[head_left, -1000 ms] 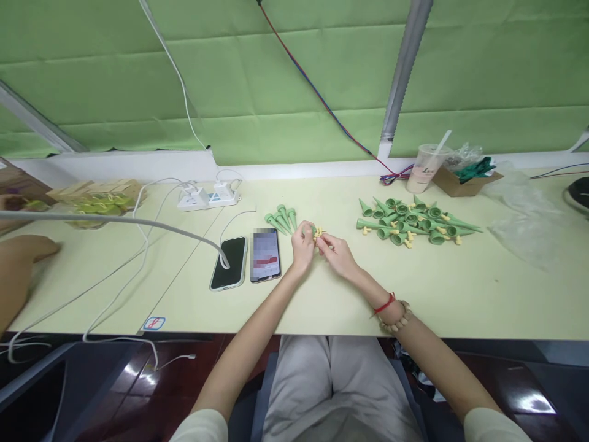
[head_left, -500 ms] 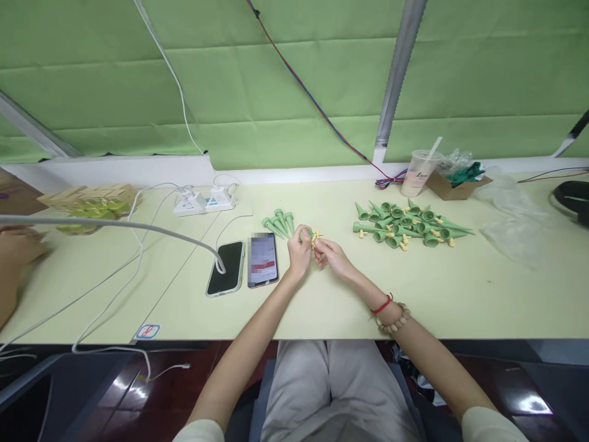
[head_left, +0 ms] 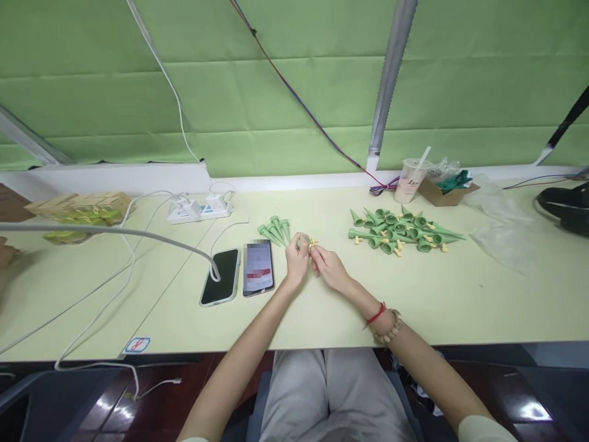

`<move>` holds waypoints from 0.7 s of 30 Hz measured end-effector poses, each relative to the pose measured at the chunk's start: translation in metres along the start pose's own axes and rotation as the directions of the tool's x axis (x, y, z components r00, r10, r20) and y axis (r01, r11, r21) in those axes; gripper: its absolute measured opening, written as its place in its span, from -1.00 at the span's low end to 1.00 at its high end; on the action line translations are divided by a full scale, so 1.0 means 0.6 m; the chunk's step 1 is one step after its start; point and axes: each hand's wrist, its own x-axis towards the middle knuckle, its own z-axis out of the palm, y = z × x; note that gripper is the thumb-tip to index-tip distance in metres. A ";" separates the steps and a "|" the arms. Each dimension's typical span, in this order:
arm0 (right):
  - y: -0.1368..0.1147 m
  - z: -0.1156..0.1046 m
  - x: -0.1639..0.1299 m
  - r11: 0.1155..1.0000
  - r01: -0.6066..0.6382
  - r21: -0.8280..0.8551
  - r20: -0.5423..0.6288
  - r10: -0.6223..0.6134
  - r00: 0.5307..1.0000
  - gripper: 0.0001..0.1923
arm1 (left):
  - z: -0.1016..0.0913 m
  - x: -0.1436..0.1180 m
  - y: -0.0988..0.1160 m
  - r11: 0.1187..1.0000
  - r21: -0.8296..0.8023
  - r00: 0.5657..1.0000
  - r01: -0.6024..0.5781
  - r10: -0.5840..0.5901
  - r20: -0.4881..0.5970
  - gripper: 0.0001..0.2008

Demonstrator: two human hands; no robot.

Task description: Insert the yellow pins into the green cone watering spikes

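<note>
At frame centre, the left hand [head_left: 297,261] and right hand [head_left: 326,267] meet, fingers pinching one small green plastic cone with a yellow fitting [head_left: 309,242] above the pale tabletop [head_left: 460,294].

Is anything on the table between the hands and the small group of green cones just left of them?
Nothing visible. The left hand and right hand hold a green and yellow piece; bare table separates them from the small cone group.

Phones [head_left: 257,268] left, cone pile [head_left: 405,222] right
</note>
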 end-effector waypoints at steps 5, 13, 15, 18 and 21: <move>0.000 0.009 0.004 0.946 -0.122 0.301 0.085 0.100 0.991 -0.56 | -0.003 -0.005 -0.002 0.998 0.043 0.999 0.036 -0.036 0.001 -0.65; -0.007 0.009 0.005 0.710 -0.344 0.614 0.292 0.199 0.935 -0.49 | -0.011 -0.005 -0.008 0.977 0.212 1.000 -0.028 0.030 -0.005 -0.76; -0.010 0.008 0.006 0.641 -0.422 0.641 0.373 0.220 0.901 -0.49 | -0.013 -0.004 -0.007 0.962 0.266 0.998 -0.067 0.068 0.004 -0.80; -0.010 0.009 0.008 0.666 -0.448 0.597 0.380 0.258 0.888 -0.48 | -0.011 -0.004 -0.003 0.961 0.270 0.998 -0.069 0.067 0.018 -0.82; -0.006 0.012 0.007 0.819 -0.334 0.466 0.198 0.271 0.942 -0.46 | -0.005 -0.003 0.003 0.989 0.144 1.000 -0.011 0.006 0.029 -0.78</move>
